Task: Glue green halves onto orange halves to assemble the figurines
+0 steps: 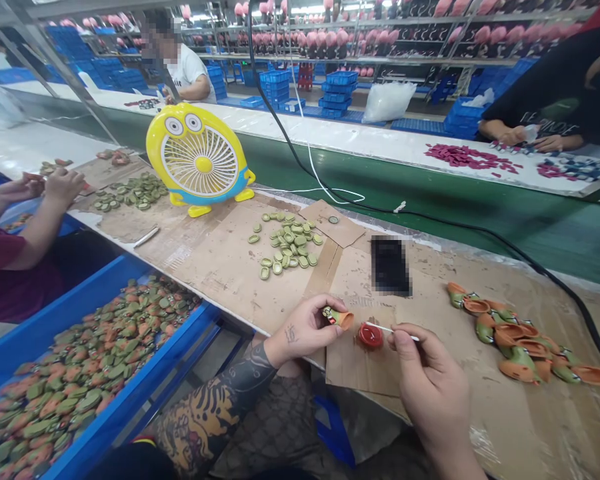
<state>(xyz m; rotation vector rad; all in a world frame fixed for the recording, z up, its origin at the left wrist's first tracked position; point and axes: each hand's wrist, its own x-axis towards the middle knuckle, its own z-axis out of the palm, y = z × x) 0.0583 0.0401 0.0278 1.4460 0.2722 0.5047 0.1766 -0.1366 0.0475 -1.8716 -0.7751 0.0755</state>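
Blue bin (130, 400) full of green-orange pieces (80, 373), left hand (305, 330) pinching one piece (338, 317), right hand (430, 380) gripping stick (387, 329) over red cap (371, 335)

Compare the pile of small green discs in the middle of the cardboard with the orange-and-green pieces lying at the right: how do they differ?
The green discs are small, flat and a single olive colour; the orange-and-green pieces are larger, cupped and two-coloured. The discs lie scattered loosely beyond the left hand, while the pieces overlap in a row to the right of the right hand. Both groups rest on the cardboard, untouched by either hand.
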